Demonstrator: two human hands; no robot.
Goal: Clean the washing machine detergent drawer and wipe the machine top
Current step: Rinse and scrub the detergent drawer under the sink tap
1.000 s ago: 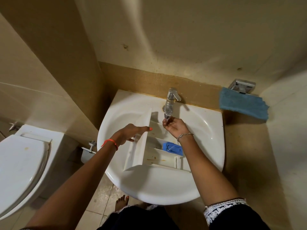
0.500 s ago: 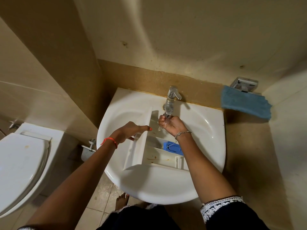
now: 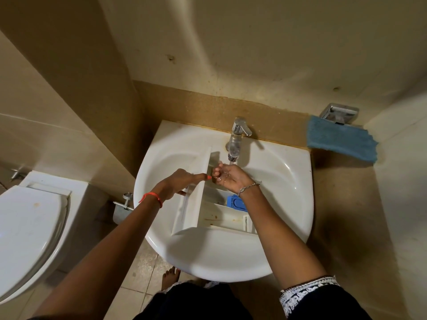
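A white detergent drawer (image 3: 209, 218) with a blue insert (image 3: 235, 202) lies in the white sink (image 3: 288, 195), its front panel (image 3: 193, 195) standing on edge at the left. My left hand (image 3: 179, 184) holds that panel, thumb behind it and fingers stretched over its top edge. My right hand (image 3: 227, 177) is cupped palm up under the tap (image 3: 235, 139), fingers curled, and water runs into it. Brown stains mark the drawer floor.
A blue cloth (image 3: 339, 138) lies on the ledge right of the sink, below a metal holder (image 3: 339, 114). A toilet (image 3: 30, 229) with its lid down stands at the left. A bare foot (image 3: 171, 277) shows on the tiled floor under the sink.
My right hand has dropped from the tap spout and turned palm up under it; water now flows into it. My left hand stays on the drawer panel.
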